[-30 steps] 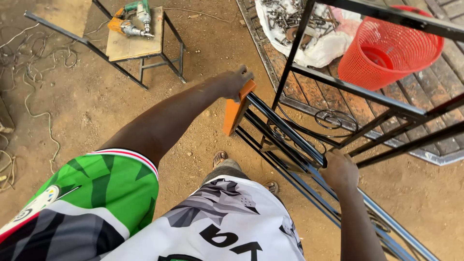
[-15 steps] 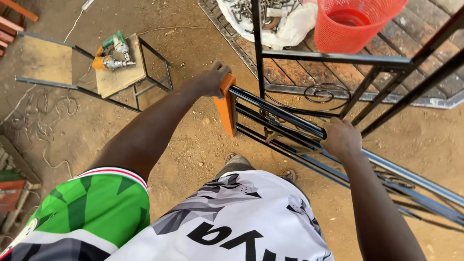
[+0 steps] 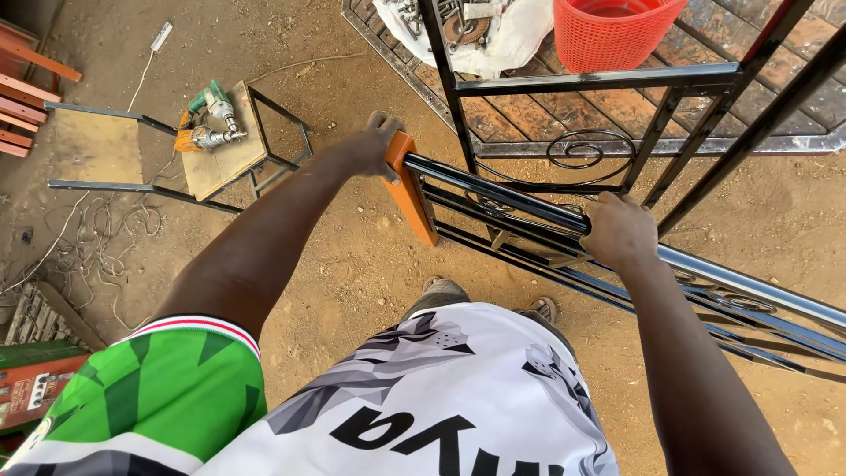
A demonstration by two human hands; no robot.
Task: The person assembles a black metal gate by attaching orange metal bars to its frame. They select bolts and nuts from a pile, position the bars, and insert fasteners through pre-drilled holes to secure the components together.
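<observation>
Left grip (image 3: pixel 374 145) was clenched over the top of the orange end post (image 3: pixel 410 189) of a black welded steel gate frame (image 3: pixel 529 211); right grip (image 3: pixel 617 231) was wrapped around the frame's glossy top rail (image 3: pixel 749 284), further along toward the right. Frame stood on edge over the dirt floor (image 3: pixel 352 256) just in front of the person's feet, leaning near a second upright black frame (image 3: pixel 608 81). Judged heavy and fully rigid, long and awkward, likely to swing or tip if held at one point only, so two well-apart holds on post and rail looked right; the glossy paint seemed smooth and possibly slippery, and corners looked hard-edged. Looks: black tube bars running parallel, scroll ornaments between them, one orange-painted post at the end. Nearby, a green power drill (image 3: pixel 211 115) lay on a small bench (image 3: pixel 225 163), a red plastic basket (image 3: pixel 612 35) sat beyond, and cables (image 3: pixel 79 238) were strewn at left.
</observation>
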